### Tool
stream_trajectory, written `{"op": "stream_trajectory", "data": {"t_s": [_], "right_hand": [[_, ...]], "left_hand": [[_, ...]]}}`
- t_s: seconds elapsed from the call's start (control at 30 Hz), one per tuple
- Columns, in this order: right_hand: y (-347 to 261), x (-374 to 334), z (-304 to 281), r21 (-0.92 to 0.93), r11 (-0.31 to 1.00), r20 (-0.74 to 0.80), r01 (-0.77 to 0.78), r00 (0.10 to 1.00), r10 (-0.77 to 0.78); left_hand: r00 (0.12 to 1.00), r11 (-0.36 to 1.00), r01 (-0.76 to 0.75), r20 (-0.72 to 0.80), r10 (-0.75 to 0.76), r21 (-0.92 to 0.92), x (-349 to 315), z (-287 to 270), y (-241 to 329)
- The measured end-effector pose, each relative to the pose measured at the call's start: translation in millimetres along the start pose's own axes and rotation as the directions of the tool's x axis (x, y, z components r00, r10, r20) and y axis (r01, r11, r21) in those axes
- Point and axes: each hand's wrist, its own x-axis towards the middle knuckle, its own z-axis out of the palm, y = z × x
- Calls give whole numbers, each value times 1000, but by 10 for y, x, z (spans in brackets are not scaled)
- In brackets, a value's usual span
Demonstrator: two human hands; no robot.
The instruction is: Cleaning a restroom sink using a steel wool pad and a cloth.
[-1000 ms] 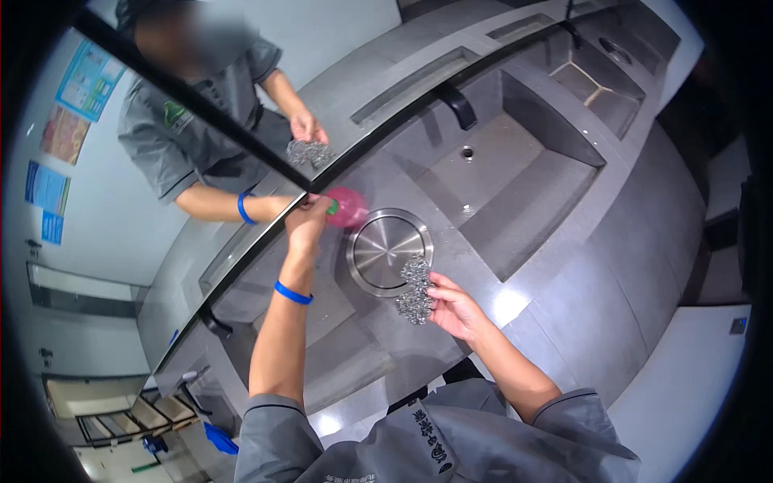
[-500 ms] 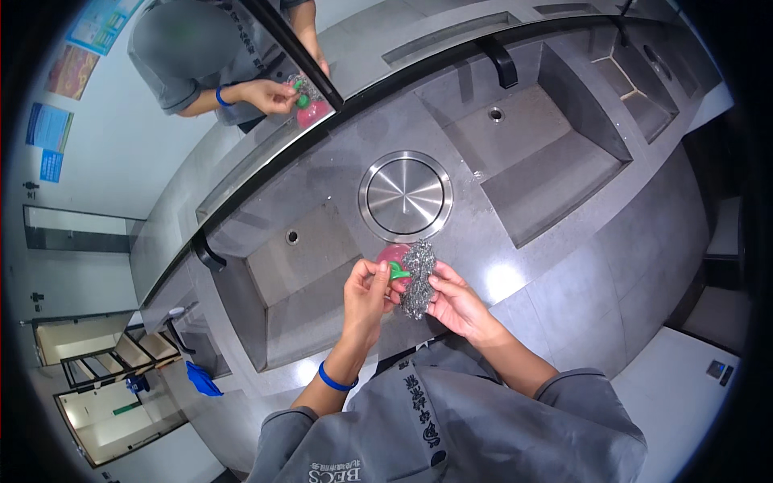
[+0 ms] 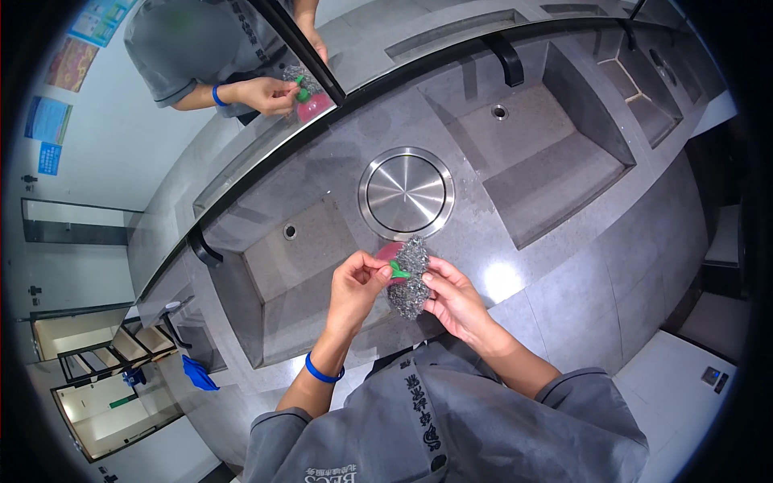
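Note:
A grey steel wool scourer (image 3: 411,294) is held up over the near edge of the counter, with my right hand (image 3: 460,299) closed on its right side, thumb toward me. Close against its left side, my left hand (image 3: 356,291) pinches a small green top piece (image 3: 398,272) between thumb and fingers. Behind the scourer shows part of a pink bottle (image 3: 390,251), whose lower body is hidden by my hands and the scourer. In the mirror, the bottle appears round and pink below the green top.
A round steel lid (image 3: 406,193) is set in the grey counter just beyond my hands. Sunken basins lie on the left (image 3: 302,249) and right (image 3: 531,121), each with a black faucet. A mirror (image 3: 233,137) rises along the back. A blue cloth (image 3: 198,373) hangs at far left.
My left hand has shifted slightly left, its fingers still at the green piece. The scourer has moved a little left and looks more bunched. The view has shifted slightly.

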Motion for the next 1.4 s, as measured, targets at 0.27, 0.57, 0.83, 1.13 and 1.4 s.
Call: {"op": "stream_trajectory", "data": {"t_s": [0.27, 0.57, 0.83, 1.13, 1.4], "right_hand": [[41, 12, 76, -7, 1000, -50, 27, 998, -27], [36, -15, 27, -74, 994, -112, 79, 990, -87], [56, -18, 89, -131, 986, -163, 101, 979, -122], [59, 2, 91, -129, 984, -108, 126, 984, -140], [22, -115, -89, -79, 993, -143, 82, 985, -93]], "left_hand": [[993, 993, -115, 2, 115, 24, 76, -32, -173], [1000, 999, 12, 19, -11, -51, -33, 9, 10], [994, 995, -101, 47, 101, 1, 28, -22, -233], [998, 997, -55, 26, 56, -47, -3, -42, -172], [997, 924, 32, -57, -58, -381, 175, -371, 42]]}}
